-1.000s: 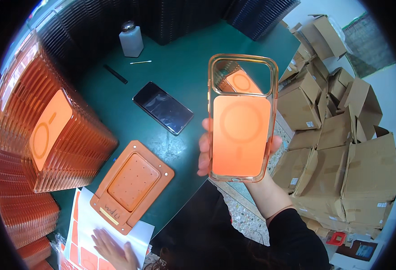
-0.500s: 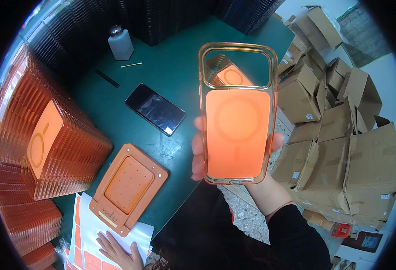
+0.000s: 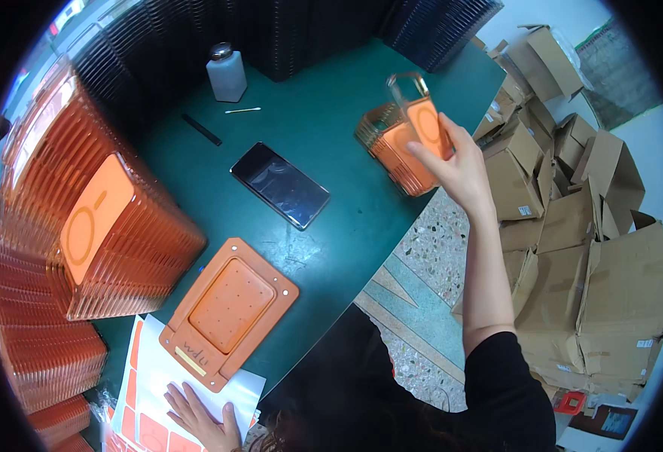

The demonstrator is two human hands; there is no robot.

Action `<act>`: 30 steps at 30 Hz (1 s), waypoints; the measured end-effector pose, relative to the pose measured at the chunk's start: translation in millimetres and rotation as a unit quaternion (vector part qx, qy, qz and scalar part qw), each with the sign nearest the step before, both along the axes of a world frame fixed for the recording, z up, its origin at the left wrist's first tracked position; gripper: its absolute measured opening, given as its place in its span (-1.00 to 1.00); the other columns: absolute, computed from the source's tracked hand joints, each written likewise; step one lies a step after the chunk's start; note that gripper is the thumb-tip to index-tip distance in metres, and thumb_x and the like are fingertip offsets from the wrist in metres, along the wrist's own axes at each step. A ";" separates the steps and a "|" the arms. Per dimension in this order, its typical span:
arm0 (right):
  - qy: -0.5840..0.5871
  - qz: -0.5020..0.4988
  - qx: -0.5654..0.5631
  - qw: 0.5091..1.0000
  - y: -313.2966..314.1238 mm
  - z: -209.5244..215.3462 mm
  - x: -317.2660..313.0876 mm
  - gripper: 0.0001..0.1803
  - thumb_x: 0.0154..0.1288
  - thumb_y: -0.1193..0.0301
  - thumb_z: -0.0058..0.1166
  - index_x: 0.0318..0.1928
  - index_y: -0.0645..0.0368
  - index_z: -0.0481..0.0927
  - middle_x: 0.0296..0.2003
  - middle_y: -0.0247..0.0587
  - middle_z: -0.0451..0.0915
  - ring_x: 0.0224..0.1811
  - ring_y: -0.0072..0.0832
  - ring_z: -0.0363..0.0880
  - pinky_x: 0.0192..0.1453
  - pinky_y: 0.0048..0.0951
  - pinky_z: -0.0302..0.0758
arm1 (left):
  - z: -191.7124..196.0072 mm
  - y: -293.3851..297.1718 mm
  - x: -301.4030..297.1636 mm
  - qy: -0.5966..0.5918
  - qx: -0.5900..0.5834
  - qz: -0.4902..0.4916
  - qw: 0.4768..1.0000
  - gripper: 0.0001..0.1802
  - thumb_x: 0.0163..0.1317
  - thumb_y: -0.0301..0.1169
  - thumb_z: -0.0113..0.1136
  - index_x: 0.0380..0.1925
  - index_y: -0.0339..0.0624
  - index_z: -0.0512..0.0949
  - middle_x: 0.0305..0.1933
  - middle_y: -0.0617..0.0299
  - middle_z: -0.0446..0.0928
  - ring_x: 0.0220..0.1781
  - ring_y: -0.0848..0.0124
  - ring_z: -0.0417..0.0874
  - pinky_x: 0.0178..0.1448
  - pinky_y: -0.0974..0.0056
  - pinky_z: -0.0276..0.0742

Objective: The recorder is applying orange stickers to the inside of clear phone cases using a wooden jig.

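Note:
My right hand (image 3: 455, 162) grips a clear phone case with an orange back panel (image 3: 425, 120), tilted over a short stack of similar cases (image 3: 406, 167) at the table's right edge. Whether the held case touches the stack I cannot tell. Flat on white and orange sticker sheets (image 3: 150, 361) at the lower left lies my left hand (image 3: 199, 422), its fingers spread. Just beyond it sits an orange-brown fixture plate (image 3: 233, 305) with a recessed, hole-dotted bed. A dark smartphone (image 3: 280, 184) rests in the middle of the green table.
Tall stacks of orange cases (image 3: 132, 241) line the left side. Dark stacks (image 3: 271, 38) stand along the back. A pump bottle (image 3: 227, 75), a cotton swab (image 3: 242, 111) and a thin black strip (image 3: 201, 129) lie before them. Cardboard boxes (image 3: 550, 294) crowd the floor at right.
My right hand has carried the phone case away from close in front of me to the stack at the table's right edge. My left hand stays on the sheets.

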State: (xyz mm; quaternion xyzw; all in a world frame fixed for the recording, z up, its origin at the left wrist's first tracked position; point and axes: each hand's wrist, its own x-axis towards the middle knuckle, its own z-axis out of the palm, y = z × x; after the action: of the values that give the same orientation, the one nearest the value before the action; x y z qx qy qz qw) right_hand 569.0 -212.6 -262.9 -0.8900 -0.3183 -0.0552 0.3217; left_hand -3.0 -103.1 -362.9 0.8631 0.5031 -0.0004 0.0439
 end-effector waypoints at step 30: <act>0.030 0.103 -0.201 0.974 16.1 -17.3 16.0 -0.18 0.16 -0.05 0.41 0.21 0.35 0.51 0.05 0.15 0.66 0.16 -0.15 0.65 0.23 -0.19 0.52 | 28.7 -9.2 -2.3 -0.081 -0.063 0.056 0.993 0.00 0.19 0.09 0.35 0.53 -0.06 0.20 0.65 -0.14 0.00 0.69 -0.18 -0.14 0.63 -0.33 -0.37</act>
State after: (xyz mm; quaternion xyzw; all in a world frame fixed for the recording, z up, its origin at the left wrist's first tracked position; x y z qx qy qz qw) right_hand 585.0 -196.5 -280.3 -0.9002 -0.4030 0.0701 0.1491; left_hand -5.2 -112.3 -334.2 0.8262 0.5446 0.0405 0.1386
